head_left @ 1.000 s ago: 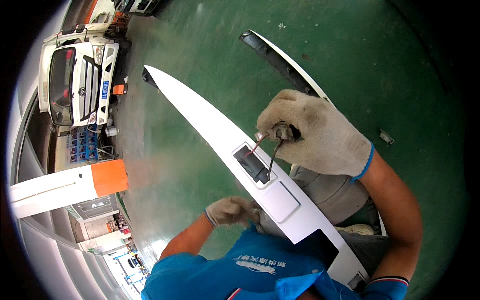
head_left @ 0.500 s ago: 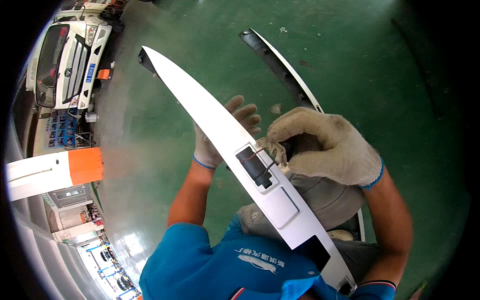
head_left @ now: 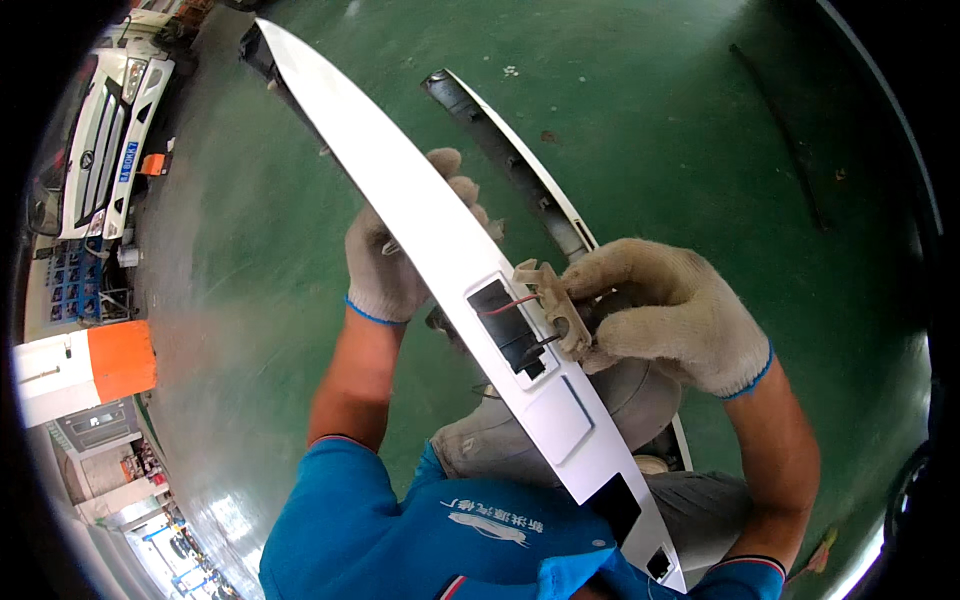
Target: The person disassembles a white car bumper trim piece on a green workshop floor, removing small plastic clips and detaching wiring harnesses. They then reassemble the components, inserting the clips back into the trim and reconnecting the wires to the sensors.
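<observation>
A long white vehicle trim panel slants across my lap, its lower end near my shirt. My gloved left hand is behind it and grips it, the palm at the left edge and curled fingertips past the right edge. In my gloved right hand, thumb and fingers pinch a small translucent beige lamp holder beside the panel's rectangular opening. A red wire and a black wire run from the holder into that opening. Part of my left hand is hidden by the panel.
Beyond my right hand a second white-edged trim panel lies on the green floor. A dark thin strip lies farther right. At the left stand a white truck and an orange-and-white post.
The lamp holder has turned in my right hand, and more of its face shows beside the opening. My left fingers have curled closer to the panel. The whole view has shifted a little.
</observation>
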Motion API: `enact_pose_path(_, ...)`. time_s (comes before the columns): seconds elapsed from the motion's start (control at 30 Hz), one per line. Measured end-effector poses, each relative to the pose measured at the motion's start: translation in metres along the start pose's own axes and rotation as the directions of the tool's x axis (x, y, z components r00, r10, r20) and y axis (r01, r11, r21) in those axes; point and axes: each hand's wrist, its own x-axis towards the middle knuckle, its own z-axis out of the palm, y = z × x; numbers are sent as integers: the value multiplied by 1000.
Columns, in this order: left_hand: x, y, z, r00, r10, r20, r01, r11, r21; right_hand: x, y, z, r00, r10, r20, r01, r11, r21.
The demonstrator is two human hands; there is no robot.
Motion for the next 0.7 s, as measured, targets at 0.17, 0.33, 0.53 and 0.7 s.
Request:
enact_pose_path(0.17, 25, -8, 33, 999, 27, 26, -27, 1000, -9, -19, -1, 2, 986, -141, -92, 123, 976, -182)
enact_pose_path(0.33, 45, -13, 52, 998, 18, 65, -11, 994, -107, -31, -4, 6, 952, -294, -90, 253, 916, -311)
enact_pose_path(0.53, 53, -18, 58, 994, -5, 111, 17, 993, -113, -41, -17, 3, 819, -551, 159, 452, 450, -770)
enact_pose_path(0.7, 50, -18, 61, 1000, -7, 0, 7, 1000, 18, -41, -19, 3, 860, -478, 176, 397, 412, -820)
